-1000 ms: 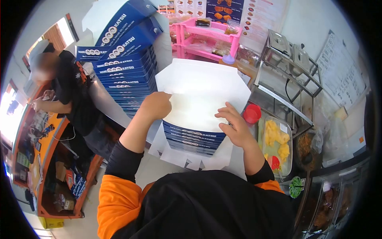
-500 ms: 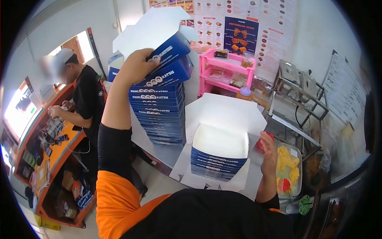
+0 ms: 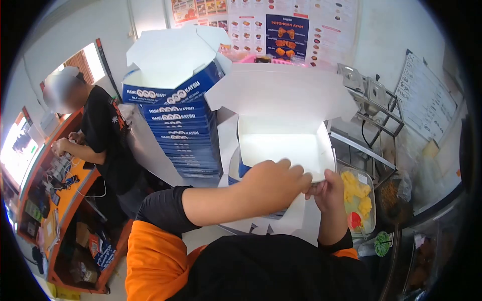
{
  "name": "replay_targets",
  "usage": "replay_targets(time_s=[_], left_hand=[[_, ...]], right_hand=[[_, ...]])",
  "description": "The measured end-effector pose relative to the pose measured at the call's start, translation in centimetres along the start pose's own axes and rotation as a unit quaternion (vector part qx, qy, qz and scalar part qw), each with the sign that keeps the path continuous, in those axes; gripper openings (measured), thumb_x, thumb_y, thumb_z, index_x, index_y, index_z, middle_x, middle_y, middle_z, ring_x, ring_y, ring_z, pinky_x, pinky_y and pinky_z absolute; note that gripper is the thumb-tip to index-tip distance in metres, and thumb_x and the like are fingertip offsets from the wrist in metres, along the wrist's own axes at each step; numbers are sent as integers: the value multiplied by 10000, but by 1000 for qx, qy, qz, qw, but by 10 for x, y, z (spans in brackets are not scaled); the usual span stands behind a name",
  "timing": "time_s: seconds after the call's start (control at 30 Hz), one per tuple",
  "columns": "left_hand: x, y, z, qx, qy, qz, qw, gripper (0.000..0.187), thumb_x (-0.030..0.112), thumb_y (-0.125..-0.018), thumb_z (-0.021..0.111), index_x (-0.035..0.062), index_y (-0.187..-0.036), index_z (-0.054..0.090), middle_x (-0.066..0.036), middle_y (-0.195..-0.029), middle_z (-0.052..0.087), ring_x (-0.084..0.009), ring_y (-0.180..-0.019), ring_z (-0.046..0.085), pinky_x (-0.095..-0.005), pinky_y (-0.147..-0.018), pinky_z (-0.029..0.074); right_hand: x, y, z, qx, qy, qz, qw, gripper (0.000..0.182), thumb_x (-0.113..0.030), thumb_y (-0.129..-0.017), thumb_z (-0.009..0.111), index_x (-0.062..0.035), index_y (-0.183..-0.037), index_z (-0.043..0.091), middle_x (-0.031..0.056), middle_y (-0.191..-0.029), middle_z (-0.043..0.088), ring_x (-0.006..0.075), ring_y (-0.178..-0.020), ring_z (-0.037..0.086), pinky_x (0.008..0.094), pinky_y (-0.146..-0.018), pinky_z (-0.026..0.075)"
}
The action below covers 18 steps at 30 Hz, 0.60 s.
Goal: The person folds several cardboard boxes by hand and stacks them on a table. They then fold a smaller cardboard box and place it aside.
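In front of me is an open cardboard food box (image 3: pixel 281 143), white inside and blue outside, with its broad lid standing up behind it. My left hand (image 3: pixel 276 184) reaches across its front side, fingers curled over the front edge near the right corner. At that same corner, my right hand (image 3: pixel 327 191) pinches the box wall between thumb and fingers. Other blue boxes (image 3: pixel 233 181) lie beneath it, mostly hidden by my left forearm. Left of it rises a tall stack of nested blue boxes (image 3: pixel 188 135) with white lettering, the topmost with lids up.
A metal tray (image 3: pixel 369 220) of yellow food pieces with a red-ended utensil lies right of my right hand. Behind it stands a steel rack (image 3: pixel 371 145). The raised lid mostly hides a pink shelf (image 3: pixel 286 61). A person in black (image 3: pixel 103 130) works at an orange counter on the left.
My left hand has come from the top of the tall stack to the front box. My right hand has closed on that box's corner. The view has shifted slightly.
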<state>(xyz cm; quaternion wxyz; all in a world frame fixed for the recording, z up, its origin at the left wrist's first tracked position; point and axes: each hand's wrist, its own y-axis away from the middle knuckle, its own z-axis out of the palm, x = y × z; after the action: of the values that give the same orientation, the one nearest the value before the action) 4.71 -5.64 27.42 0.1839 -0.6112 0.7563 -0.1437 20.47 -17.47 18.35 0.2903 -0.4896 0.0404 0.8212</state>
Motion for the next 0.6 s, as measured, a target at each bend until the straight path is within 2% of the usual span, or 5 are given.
replay_targets(time_s=[0.13,0.23,0.27,0.37,0.6], left_hand=[[-24,31,3,279,12,-71,958,344,162,-641,707,97,-964,608,-83,-875,558,-252,-840,546,-346,-698,443],[-72,59,11,49,164,-509,844,391,369,-793,577,-9,-884,623,-131,-851,610,-284,-674,601,-340,-614,479],[-92,63,20,-62,222,-576,785,455,402,-819,536,-38,-908,613,-140,-866,615,-268,-655,613,-334,-575,491],[-109,66,46,-15,414,-593,690,455,374,-843,527,-55,-969,608,-129,-838,637,-190,-655,594,-291,-511,462],[-119,50,42,-114,113,-410,898,368,118,-710,549,-21,-1049,585,-201,-939,617,-303,-808,606,-333,-745,468]], right_hand=[[1,0,-28,97,36,83,991,625,-366,-798,495,-72,-1289,243,166,-933,573,183,-444,557,242,-324,432],[-6,5,1,106,124,56,985,622,-366,-825,505,-125,-1320,215,150,-914,564,155,-409,523,224,-301,389],[-3,5,7,100,139,59,984,622,-364,-832,508,-135,-1327,208,146,-908,563,149,-400,514,222,-297,381],[0,-5,9,7,206,100,973,673,-395,-860,507,-51,-1348,196,136,-896,564,141,-418,518,203,-333,354],[14,-8,-12,-79,484,-39,871,648,-386,-873,493,74,-1292,313,213,-895,596,239,-885,583,290,-778,427]])
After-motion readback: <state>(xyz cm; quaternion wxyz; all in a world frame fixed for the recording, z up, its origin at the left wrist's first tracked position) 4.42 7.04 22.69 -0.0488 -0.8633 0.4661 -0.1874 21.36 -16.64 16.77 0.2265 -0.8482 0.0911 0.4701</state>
